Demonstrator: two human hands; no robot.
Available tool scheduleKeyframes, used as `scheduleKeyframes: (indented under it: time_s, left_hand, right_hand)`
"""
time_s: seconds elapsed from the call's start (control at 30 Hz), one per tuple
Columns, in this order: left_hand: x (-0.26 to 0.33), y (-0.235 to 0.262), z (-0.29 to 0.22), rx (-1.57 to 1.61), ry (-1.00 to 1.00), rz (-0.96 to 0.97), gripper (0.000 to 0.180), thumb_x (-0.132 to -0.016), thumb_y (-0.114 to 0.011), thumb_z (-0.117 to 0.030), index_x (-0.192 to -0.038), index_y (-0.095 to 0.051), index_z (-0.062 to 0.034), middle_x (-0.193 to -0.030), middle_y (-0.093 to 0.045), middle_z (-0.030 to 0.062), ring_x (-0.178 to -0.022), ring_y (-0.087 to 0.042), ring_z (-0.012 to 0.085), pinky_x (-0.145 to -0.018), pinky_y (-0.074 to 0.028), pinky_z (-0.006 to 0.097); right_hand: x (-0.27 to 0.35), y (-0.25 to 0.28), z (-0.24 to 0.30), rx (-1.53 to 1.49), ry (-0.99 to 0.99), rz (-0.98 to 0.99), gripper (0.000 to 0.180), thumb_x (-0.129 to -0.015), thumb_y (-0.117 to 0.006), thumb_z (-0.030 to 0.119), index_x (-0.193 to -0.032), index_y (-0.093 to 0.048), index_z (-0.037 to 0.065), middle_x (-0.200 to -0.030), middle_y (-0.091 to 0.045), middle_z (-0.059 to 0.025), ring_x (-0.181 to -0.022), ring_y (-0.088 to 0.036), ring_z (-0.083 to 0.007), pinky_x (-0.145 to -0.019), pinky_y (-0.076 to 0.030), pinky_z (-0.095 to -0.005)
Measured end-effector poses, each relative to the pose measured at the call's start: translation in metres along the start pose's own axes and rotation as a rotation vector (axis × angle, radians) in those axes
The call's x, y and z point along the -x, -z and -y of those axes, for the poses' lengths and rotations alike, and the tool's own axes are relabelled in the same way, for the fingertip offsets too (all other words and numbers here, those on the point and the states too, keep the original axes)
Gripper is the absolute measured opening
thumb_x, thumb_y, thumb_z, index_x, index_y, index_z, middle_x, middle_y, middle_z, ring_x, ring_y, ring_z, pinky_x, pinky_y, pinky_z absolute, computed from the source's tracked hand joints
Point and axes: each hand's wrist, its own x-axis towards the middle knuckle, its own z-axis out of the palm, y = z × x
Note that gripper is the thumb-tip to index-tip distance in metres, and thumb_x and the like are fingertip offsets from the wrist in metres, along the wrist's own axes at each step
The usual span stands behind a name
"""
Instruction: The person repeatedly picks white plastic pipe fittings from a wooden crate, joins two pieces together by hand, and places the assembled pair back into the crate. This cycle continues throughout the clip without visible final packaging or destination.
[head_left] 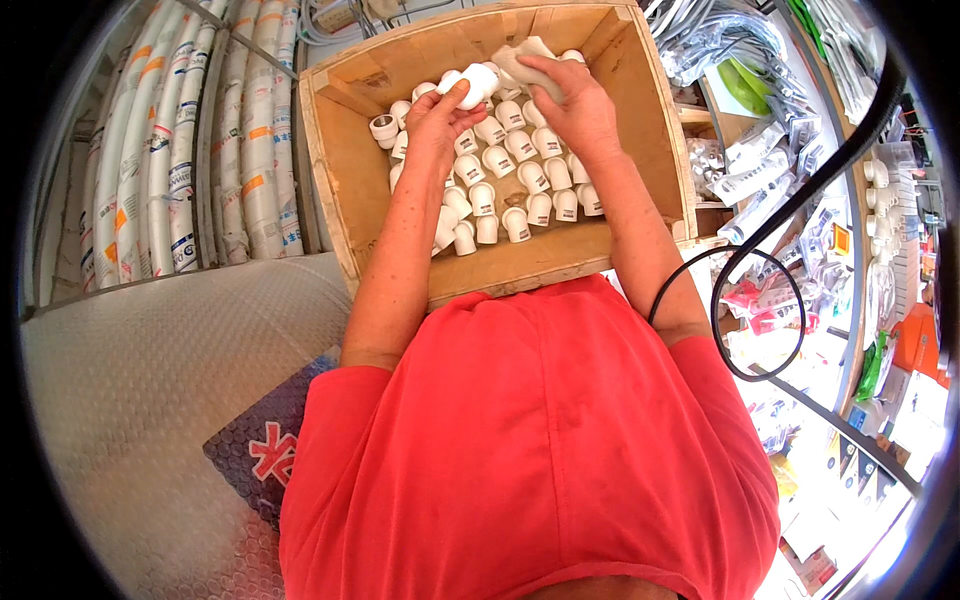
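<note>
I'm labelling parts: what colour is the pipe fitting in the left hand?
The pipe fitting is white, best seen in the head view.

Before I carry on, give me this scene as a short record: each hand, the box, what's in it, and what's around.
Left hand: holds a white pipe fitting
Right hand: grips an off-white cloth, close beside that fitting
Container: wooden box, open-topped, in front of the person
Contents: many white elbow fittings, exact count unclear, partly hidden by the forearms
Left side: wrapped pipes in a rack; bubble-textured sheet nearer
Right side: bagged goods; looped black cable
</note>
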Motion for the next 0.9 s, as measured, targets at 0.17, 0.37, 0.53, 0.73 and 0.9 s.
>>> scheduleKeyframes:
  time_s: [0.17, 0.37, 0.53, 0.73, 0.9]
  left_hand:
    - [0.001, 0.001, 0.0, 0.017, 0.045, 0.022, 0.036, -0.082, -0.067, -0.018, -0.103, -0.049, 0.0056, -0.093, -0.06, 0.0187, -0.074, -0.064, 0.0261, -0.069, -0.057, 0.037]
    - [0.005, -0.002, -0.002, 0.068, 0.03, 0.028, 0.038, -0.085, -0.063, -0.016, -0.115, -0.045, -0.0008, -0.098, -0.058, 0.0178, -0.074, -0.063, 0.027, -0.069, -0.057, 0.041]
    - [0.0, 0.006, 0.001, 0.079, 0.107, 0.046, 0.035, -0.089, -0.057, -0.021, -0.116, -0.046, -0.0015, -0.095, -0.058, 0.0166, -0.075, -0.061, 0.026, -0.07, -0.056, 0.042]
    - [-0.001, 0.004, 0.002, 0.191, 0.275, 0.034, 0.033, -0.089, -0.056, -0.025, -0.108, -0.052, 0.0016, -0.09, -0.059, 0.0163, -0.074, -0.058, 0.0243, -0.072, -0.054, 0.041]
    - [0.005, 0.0, 0.009, 0.222, 0.385, 0.165, 0.042, -0.087, -0.06, -0.031, -0.113, -0.049, 0.0004, -0.093, -0.059, 0.0182, -0.076, -0.06, 0.0235, -0.069, -0.054, 0.038]
  right_hand:
    - [0.005, -0.003, 0.005, -0.04, -0.016, 0.107, 0.039, -0.077, -0.063, 0.013, -0.113, -0.06, 0.027, -0.095, -0.061, -0.0048, -0.089, -0.059, -0.0236, -0.076, -0.05, -0.0332]
    - [-0.001, 0.0, -0.006, -0.016, 0.002, -0.089, 0.036, -0.077, -0.063, 0.018, -0.111, -0.06, 0.029, -0.09, -0.059, -0.0049, -0.08, -0.06, -0.0261, -0.067, -0.051, -0.037]
    - [0.007, -0.012, 0.003, -0.107, 0.11, 0.135, 0.038, -0.076, -0.063, 0.018, -0.113, -0.06, 0.03, -0.093, -0.058, -0.0047, -0.079, -0.06, -0.0256, -0.067, -0.051, -0.0371]
    - [-0.001, 0.002, -0.013, -0.058, -0.113, 0.036, 0.039, -0.078, -0.064, 0.014, -0.115, -0.06, 0.024, -0.101, -0.062, -0.0059, -0.09, -0.06, -0.0217, -0.08, -0.049, -0.0317]
    - [-0.002, -0.003, 0.0, -0.55, -0.157, 0.072, 0.037, -0.079, -0.065, 0.014, -0.115, -0.061, 0.017, -0.101, -0.063, -0.0055, -0.089, -0.059, -0.0142, -0.08, -0.048, -0.0262]
